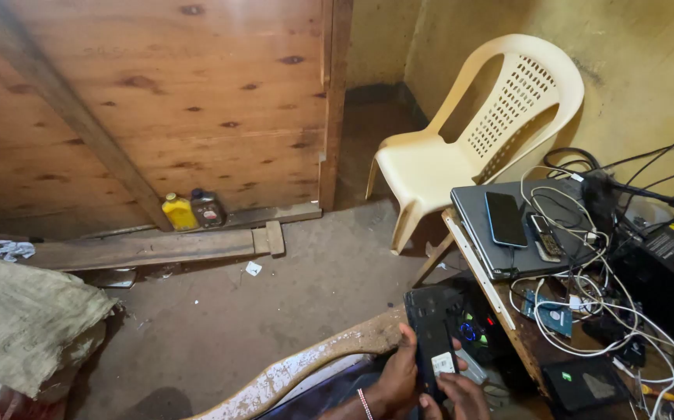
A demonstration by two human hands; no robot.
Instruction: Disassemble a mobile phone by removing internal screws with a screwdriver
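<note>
Low at the frame's bottom edge, the left hand (396,379) and right hand (461,393) each close their grip around a black rectangular phone with its back opened (432,340), held upright just left of the cluttered wooden desk (525,334), where a grey laptop (500,233) lies among white cables (586,311).

Bare hands and forearms, a thin beaded bracelet (365,404) on the left wrist.
</note>
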